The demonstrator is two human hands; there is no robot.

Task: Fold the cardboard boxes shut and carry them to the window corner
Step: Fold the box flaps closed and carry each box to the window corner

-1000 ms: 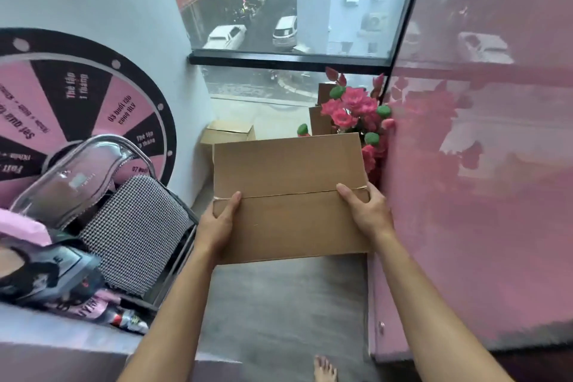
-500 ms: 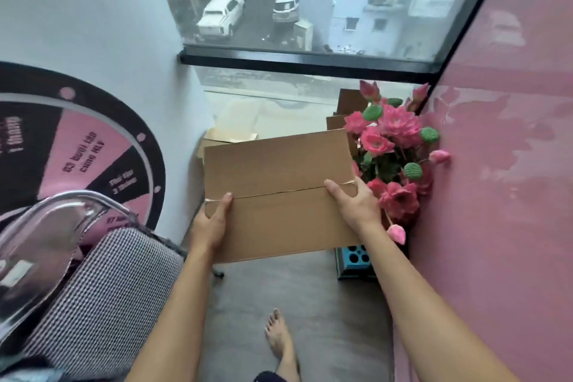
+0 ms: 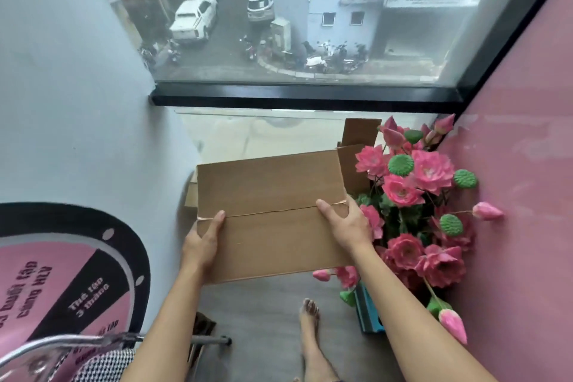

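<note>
Cardboard fills the middle of the scene: a closed cardboard box, plain brown and matte, held out in front of the person between both hands, clear of the grey wood-look floor. Its two top flaps meet along a straight seam running side to side, and a thin rubber band lies along that seam. The left hand grips the box's left edge near the seam, thumb laid flat on top and the fingers wrapped under out of sight. The right hand clamps the right edge the same way, thumb pointing inward along the seam, fingers curled over the side. The box hangs close to the window corner, just above and in front of a second box on the floor by the pale wall, of which only a sliver shows. An open carton with upright flaps stands behind it to the right, against the low glass under the black window frame. Artificial lotus flowers, bright pink with knobbly green seed pods, crowd the right side beside the glossy pink wall, touching the right wrist. A bare foot stands on the floor below the box. At lower left are a round pink-and-black prize wheel and a chair with a chrome frame and houndstooth cushion.
</note>
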